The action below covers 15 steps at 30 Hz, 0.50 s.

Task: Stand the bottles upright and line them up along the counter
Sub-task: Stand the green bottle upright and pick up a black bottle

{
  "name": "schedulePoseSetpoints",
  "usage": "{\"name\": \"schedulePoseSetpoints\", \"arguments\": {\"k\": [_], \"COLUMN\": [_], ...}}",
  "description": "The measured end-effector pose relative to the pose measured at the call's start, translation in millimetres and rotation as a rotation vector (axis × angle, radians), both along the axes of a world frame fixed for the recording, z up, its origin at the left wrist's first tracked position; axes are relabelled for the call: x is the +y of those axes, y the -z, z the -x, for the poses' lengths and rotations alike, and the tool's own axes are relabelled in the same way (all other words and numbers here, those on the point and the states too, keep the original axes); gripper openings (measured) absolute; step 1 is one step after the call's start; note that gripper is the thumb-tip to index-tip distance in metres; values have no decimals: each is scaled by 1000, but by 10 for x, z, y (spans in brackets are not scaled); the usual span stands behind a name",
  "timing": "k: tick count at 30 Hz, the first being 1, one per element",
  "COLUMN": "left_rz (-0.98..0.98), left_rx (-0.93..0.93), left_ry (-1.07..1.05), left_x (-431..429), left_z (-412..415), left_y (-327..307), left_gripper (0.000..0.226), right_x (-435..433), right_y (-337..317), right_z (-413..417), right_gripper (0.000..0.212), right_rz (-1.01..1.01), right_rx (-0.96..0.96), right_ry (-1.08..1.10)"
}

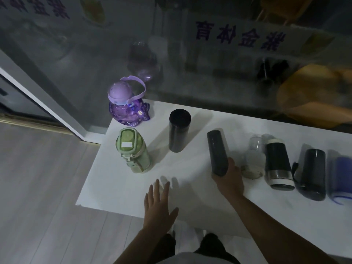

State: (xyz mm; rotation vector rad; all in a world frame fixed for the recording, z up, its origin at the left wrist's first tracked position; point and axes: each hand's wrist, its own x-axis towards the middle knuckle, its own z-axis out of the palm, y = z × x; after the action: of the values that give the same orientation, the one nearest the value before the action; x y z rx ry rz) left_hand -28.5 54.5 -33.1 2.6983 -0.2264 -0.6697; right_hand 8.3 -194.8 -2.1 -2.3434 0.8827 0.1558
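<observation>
On the white counter (122, 187) three bottles stand upright at the left: a purple bottle (126, 103) with a handle at the back, a green bottle (134, 152) in front of it, and a black flask (179, 130) to their right. My right hand (228, 178) grips the lower end of a dark flask (218, 152), which is tilted. My left hand (159, 204) hovers open over the counter's front edge, holding nothing. To the right lie a clear bottle (253, 157), a black and steel flask (279, 164), a dark bottle (312, 173) and a blue bottle (341, 180).
A glass wall (190, 63) with purple lettering runs right behind the counter and reflects the bottles. Pale wood flooring (42, 187) lies to the left and below. My legs and feet (190, 244) are at the counter's front edge. The scene is dim.
</observation>
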Motion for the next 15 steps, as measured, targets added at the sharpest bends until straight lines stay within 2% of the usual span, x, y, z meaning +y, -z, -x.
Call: {"name": "schedulePoseSetpoints", "arguments": {"k": [7,15], "left_rz": [-23,-34], "left_rx": [-16,19], "left_ry": [92,188], "left_x": [69,73], "left_z": [-54,-106], "left_y": [87,119], "left_gripper": [89,89], "right_x": [-107,143], "right_y": [-438,-1361], "right_z": [-114,-553], "right_gripper": [63,58], "right_rz": [91,211], "right_rx": [-106,45], "right_ry": [-165,-463]}}
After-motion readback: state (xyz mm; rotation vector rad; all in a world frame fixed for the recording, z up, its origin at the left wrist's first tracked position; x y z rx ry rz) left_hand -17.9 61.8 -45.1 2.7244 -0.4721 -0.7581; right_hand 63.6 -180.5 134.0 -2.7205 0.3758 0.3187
